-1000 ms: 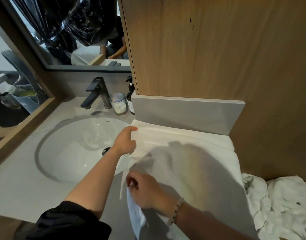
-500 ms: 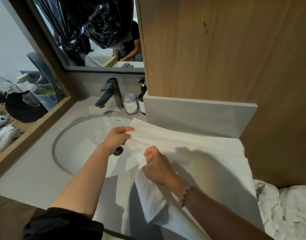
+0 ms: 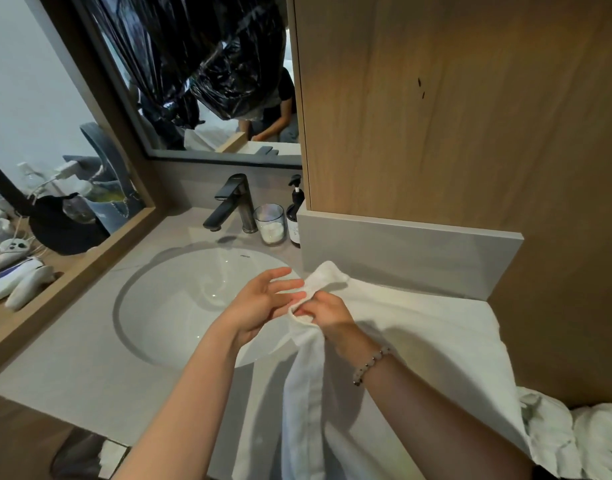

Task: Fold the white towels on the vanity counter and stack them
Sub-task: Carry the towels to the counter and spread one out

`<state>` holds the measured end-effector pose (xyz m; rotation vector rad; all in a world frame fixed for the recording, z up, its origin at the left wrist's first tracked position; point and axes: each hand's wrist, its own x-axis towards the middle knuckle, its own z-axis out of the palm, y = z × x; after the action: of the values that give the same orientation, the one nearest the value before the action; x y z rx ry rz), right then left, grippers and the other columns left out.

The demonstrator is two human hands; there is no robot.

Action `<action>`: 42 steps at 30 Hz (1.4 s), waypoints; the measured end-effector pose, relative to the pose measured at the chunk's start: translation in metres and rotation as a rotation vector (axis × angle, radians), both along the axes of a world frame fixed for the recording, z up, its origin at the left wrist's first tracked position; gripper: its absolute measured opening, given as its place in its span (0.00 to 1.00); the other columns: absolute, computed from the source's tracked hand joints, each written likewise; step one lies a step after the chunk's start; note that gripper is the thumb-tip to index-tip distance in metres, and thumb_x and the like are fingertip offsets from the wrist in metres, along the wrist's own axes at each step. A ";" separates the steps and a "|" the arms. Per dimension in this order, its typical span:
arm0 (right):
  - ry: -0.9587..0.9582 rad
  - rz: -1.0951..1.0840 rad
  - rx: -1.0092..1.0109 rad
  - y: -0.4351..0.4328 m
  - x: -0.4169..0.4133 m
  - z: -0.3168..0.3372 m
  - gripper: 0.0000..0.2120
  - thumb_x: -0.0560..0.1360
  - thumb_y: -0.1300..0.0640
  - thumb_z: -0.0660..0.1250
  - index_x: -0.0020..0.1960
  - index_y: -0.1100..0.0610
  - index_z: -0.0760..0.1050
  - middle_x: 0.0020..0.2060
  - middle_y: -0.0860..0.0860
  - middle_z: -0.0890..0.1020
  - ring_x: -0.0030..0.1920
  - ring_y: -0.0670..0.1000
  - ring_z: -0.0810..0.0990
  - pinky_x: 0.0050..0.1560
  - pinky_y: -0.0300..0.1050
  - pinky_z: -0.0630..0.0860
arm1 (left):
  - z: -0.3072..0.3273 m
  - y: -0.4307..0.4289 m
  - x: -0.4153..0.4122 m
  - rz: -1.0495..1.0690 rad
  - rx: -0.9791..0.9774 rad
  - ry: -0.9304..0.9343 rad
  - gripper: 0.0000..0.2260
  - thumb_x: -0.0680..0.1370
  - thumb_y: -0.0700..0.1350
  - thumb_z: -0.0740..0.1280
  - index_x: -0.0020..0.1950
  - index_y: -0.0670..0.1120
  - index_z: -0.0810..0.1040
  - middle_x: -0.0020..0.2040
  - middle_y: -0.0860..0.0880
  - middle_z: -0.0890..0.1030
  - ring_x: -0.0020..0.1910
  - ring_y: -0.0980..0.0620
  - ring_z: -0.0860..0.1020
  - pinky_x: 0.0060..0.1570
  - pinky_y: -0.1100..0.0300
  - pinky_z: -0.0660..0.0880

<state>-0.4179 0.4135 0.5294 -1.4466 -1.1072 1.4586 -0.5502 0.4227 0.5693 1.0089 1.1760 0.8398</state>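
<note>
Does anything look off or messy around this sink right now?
A black plastic bag fills much of the mirror, which is odd. Right of the spread towel the right hand pinches, crumpled towels lie heaped. Two dark marks blemish the wood panel.

Left hand (image 3: 263, 303) open with fingers straight, right hand (image 3: 327, 315) beside it, fingers curled pinching the towel (image 3: 418, 334)

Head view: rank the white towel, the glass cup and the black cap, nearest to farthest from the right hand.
1. white towel: pinched in the right hand.
2. glass cup: farther back, slightly left.
3. black cap: far left.
</note>
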 end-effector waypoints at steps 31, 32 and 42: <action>-0.997 -0.639 0.047 -0.033 0.119 -0.030 0.25 0.66 0.49 0.69 0.60 0.58 0.76 0.58 0.59 0.78 0.61 0.62 0.73 0.58 0.54 0.68 | -0.020 0.048 0.055 0.333 0.158 0.330 0.09 0.79 0.46 0.63 0.39 0.46 0.76 0.42 0.43 0.78 0.42 0.46 0.76 0.45 0.55 0.72; -1.015 -0.567 -0.068 -0.036 0.125 -0.035 0.28 0.68 0.44 0.68 0.65 0.56 0.72 0.63 0.58 0.75 0.66 0.60 0.69 0.64 0.56 0.65 | -0.020 0.047 0.053 0.355 0.151 0.306 0.09 0.79 0.46 0.62 0.43 0.44 0.76 0.42 0.44 0.78 0.42 0.46 0.75 0.45 0.56 0.72; -1.085 0.107 -0.177 -0.043 0.119 -0.039 0.30 0.73 0.40 0.61 0.73 0.47 0.62 0.75 0.57 0.56 0.75 0.55 0.55 0.71 0.47 0.56 | -0.010 0.044 0.049 0.400 0.137 0.195 0.09 0.80 0.47 0.62 0.40 0.49 0.74 0.38 0.50 0.77 0.40 0.50 0.75 0.44 0.56 0.73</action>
<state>-0.2986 0.3700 0.4907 -2.4393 -1.7069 0.7760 -0.5012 0.4668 0.5591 0.9976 1.5339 1.1691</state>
